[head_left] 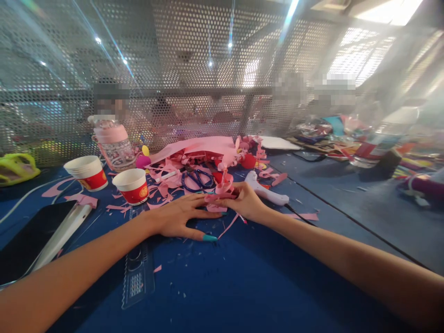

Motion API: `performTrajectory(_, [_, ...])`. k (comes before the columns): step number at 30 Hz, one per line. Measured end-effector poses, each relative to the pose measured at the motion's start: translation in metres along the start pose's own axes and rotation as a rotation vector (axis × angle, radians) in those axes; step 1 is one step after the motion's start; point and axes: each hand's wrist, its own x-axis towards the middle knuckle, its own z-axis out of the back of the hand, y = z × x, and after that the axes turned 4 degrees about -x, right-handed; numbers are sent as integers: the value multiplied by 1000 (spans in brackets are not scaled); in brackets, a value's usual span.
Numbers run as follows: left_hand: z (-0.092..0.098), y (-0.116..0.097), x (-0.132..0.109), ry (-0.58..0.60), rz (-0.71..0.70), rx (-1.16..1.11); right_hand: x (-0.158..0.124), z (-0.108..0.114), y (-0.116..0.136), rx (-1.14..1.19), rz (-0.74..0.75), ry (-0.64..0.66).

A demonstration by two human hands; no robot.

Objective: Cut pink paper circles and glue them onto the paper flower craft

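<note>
My left hand (pixel 180 216) lies flat on the blue table (pixel 243 277), fingers stretched out, its fingertips pressing on the edge of a curled pink paper strip piece (pixel 222 187). My right hand (pixel 244 200) is closed in a pinch on the same pink paper piece from the right. Blue-handled scissors (pixel 196 179) lie just behind the hands among pink paper scraps. A white glue gun (pixel 267 192) lies right beside my right hand.
Two paper cups (pixel 88 172) (pixel 133 186) stand at left, a pink water bottle (pixel 114 145) behind them. A phone (pixel 31 240) and a clear ruler (pixel 137 273) lie near left. A perforated metal screen (pixel 194 69) closes the back. A dark table with clutter (pixel 364 143) lies right.
</note>
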Motion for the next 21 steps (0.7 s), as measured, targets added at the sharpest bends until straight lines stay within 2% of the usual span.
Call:
performTrajectory(4, [0, 0, 0, 14, -16, 6, 0, 1, 1, -15, 1, -10])
performTrajectory(7, [0, -1, -1, 7, -19, 0, 0, 2, 1, 63, -6, -12])
performTrajectory(10, [1, -1, -1, -22, -36, -6, 0, 3, -1, 141, -21, -36])
performTrajectory(14, [2, 1, -3, -101, -64, 32, 2, 4, -4, 127, -12, -103])
performTrajectory(17, [1, 2, -7, -267, -118, 18, 3, 5, -2, 136, 37, -144])
performTrajectory(19, [-1, 2, -8, -460, -134, -52, 2, 4, 0, 127, 64, -193])
performTrajectory(21, [-6, 1, -6, -713, -59, -201, 1, 3, 3, 124, 98, -256])
